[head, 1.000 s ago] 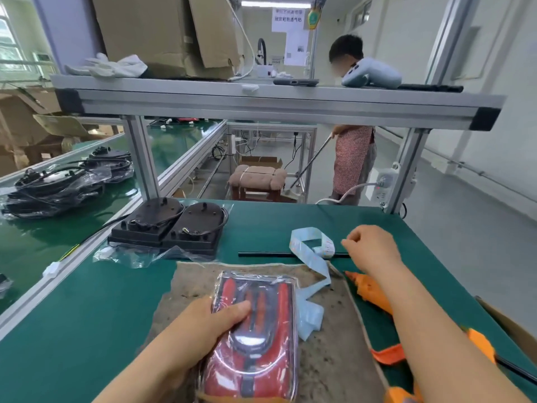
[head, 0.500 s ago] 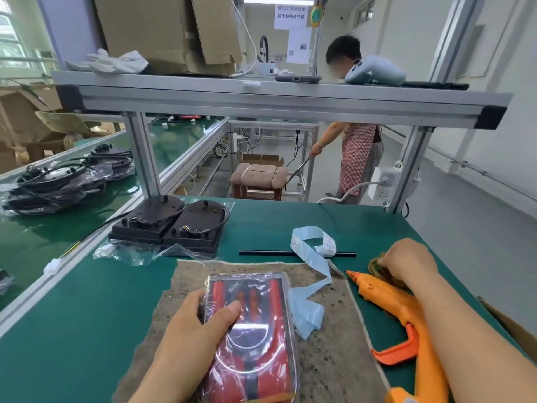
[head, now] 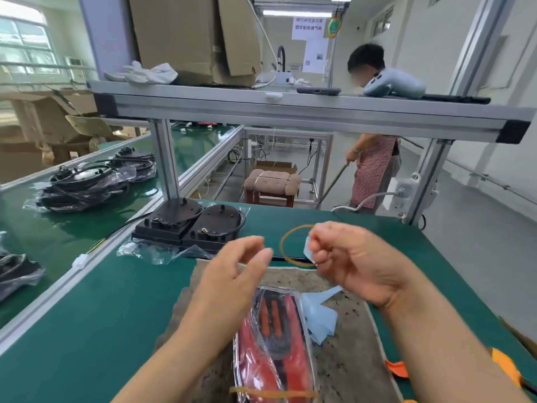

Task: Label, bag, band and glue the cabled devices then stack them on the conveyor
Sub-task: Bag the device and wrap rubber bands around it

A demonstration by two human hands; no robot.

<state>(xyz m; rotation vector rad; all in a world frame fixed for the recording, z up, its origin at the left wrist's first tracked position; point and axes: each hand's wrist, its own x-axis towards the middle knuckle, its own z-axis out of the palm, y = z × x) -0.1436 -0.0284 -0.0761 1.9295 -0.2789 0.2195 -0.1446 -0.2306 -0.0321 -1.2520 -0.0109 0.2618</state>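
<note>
A red and black device [head: 276, 341] in a clear bag lies on a stained brown mat [head: 348, 330], with one brown rubber band across its near end. My right hand [head: 354, 260] is raised above the mat and pinches a second brown rubber band [head: 286, 248] that hangs open as a loop. My left hand [head: 229, 280] hovers over the device with relaxed, spread fingers, touching nothing. Pale blue label backing [head: 319, 315] lies beside the device. Bagged black cabled devices [head: 84, 184] are stacked on the green conveyor [head: 35, 228] at left.
Two black devices [head: 191, 225] sit side by side at the back of the green table [head: 87, 330], on loose plastic bags. An orange glue gun [head: 502, 367] lies at the right edge. An aluminium shelf frame [head: 290, 109] crosses overhead. A person sweeps beyond the table.
My right hand came back from the right side of the table holding a rubber band. My left hand let go of the bagged device and lifted off it.
</note>
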